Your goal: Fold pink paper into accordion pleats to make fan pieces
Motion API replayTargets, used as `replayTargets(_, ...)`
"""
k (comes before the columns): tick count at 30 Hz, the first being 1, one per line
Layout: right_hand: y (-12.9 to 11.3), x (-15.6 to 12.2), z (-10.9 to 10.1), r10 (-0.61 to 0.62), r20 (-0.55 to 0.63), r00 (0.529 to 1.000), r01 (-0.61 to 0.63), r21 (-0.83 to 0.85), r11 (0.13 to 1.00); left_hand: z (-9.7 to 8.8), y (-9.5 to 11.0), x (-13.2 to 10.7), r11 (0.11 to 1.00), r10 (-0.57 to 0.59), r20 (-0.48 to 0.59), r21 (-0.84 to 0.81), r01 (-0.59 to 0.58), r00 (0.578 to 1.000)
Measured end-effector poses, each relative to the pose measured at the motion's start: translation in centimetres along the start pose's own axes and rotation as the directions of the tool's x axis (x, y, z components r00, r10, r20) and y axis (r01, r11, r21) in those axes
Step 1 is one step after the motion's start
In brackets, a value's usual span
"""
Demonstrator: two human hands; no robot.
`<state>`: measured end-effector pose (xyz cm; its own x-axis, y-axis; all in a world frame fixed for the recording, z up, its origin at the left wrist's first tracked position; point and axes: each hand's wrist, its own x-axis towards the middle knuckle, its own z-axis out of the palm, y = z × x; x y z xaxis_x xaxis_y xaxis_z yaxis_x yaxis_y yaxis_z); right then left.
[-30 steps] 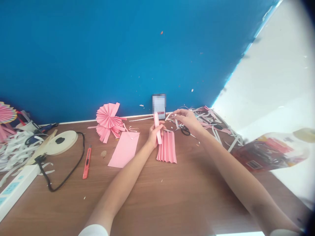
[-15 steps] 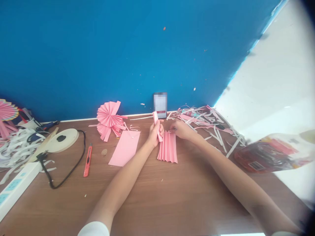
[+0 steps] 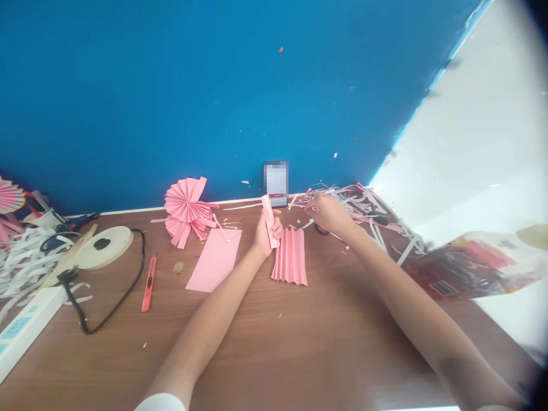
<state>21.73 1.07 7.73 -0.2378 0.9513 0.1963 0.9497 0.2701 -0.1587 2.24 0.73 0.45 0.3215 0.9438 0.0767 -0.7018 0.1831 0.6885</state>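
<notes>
My left hand (image 3: 268, 233) is closed round a narrow, tightly folded strip of pink paper (image 3: 270, 221), held upright above the table. Just to its right lies a sheet of pleated pink paper (image 3: 289, 260), its folds partly spread. My right hand (image 3: 329, 212) is raised beyond the sheet's upper right corner, fingers bent and drawn together; whatever they may hold is too small to make out. Beneath it a dark curved object (image 3: 321, 230) shows in part. A flat piece of pink paper (image 3: 216, 260) lies left of my left hand.
Pink paper fans (image 3: 187, 201) lie near the blue wall. A phone (image 3: 276, 181) leans there. Paper scraps (image 3: 379, 222) and a plastic bag (image 3: 466, 265) are on the right. Leftward are a red cutter (image 3: 149, 283), a tape roll (image 3: 115, 246), a black cable (image 3: 139, 274) and a power strip (image 3: 32, 322).
My right hand has moved off the pleated sheet's upper edge, up and to the right. My left hand keeps its hold on the folded strip. The view has shifted slightly.
</notes>
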Motion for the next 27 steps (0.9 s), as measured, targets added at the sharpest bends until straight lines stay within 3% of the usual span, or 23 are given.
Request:
replayTargets(6, -0.6, -0.8, 1.6, -0.031, 0.223, 0.974, 0.063, -0.139, 0.988, 0.2, 0.1, -0.2, 1.0, -0.003, -0.009, -0.012, 0.003, 1.0)
replayTargets(10, -1.1, -0.8, 2.2, -0.041, 0.24, 0.97, 0.086, -0.181, 0.98, 0.2, 0.1, -0.2, 1.0, 0.008, -0.003, -0.02, -0.008, 1.0)
replayTargets(15, -0.5, -0.6, 1.2, 0.01, 0.167, 0.986, 0.03, -0.238, 0.971, 0.3, 0.2, -0.2, 1.0, 0.001, -0.029, -0.009, -0.002, 1.0)
replayTargets(22, -1.0, -0.6, 1.9, -0.14, 0.31, 0.94, 0.198, -0.165, 0.966, 0.2, 0.2, -0.1, 1.0, 0.007, -0.017, -0.03, -0.007, 1.0)
replayTargets(27, -1.2, -0.6, 2.1, -0.133, 0.279, 0.951, 0.189, -0.183, 0.965, 0.3, 0.2, -0.1, 1.0, 0.003, -0.039, 0.018, -0.002, 0.999)
